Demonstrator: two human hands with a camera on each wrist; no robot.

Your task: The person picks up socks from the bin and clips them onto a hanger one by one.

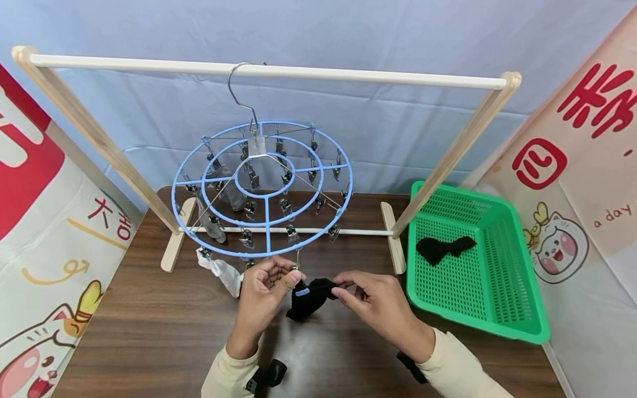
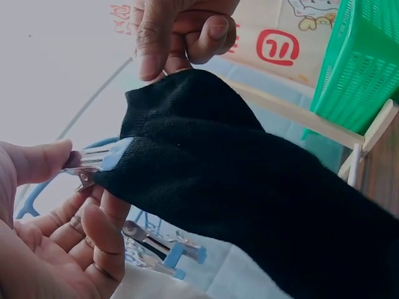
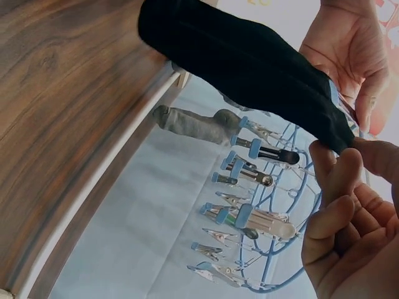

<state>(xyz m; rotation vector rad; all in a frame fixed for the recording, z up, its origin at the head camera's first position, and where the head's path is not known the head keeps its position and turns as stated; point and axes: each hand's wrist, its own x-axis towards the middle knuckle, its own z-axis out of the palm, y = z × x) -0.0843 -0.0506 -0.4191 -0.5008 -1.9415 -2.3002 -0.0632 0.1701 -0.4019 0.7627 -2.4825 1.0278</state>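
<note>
A black sock hangs below the front edge of the round blue clip hanger. My left hand pinches a metal clip with blue tips between thumb and fingers, and the clip's tips lie over one side of the sock's cuff in the left wrist view. With thumb and fingertips, my right hand pinches the cuff's other corner. The sock's toe end dangles over the table. On the hanger's left side are a white sock and grey socks.
The hanger hooks over the white bar of a wooden rack. To the right stands a green basket with another black sock inside. Several clips dangle from the rings. The brown table lies beneath.
</note>
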